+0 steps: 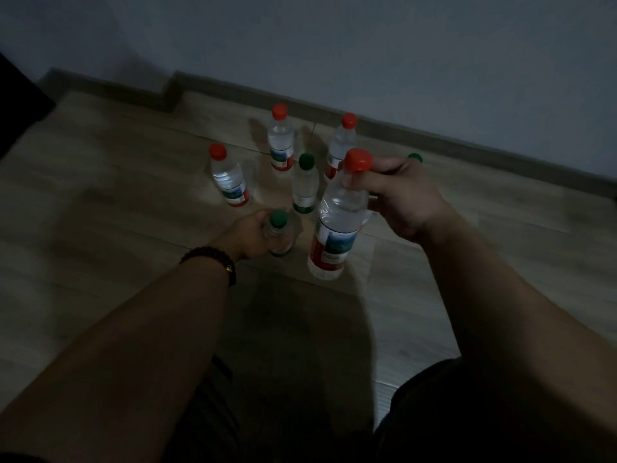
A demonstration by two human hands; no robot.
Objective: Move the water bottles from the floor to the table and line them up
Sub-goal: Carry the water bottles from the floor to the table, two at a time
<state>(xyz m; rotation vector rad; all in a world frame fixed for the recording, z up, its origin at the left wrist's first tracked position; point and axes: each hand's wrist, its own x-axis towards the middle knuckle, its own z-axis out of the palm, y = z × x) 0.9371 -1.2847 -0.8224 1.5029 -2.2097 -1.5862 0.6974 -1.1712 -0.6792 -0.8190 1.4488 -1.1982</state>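
Head view: red-capped bottle [335,225], label unreadable.

The right hand [400,198] grips a red-capped bottle [337,222] by its neck, the body hanging tilted below the fingers. The left hand [253,233], a beaded bracelet [213,262] on its wrist, wraps a green-capped bottle [279,233] just left of that grip. Beyond both grips, three red-capped bottles [280,142] and another green-capped one [304,185] stand upright on the wooden floor [100,195] near the wall [334,38].
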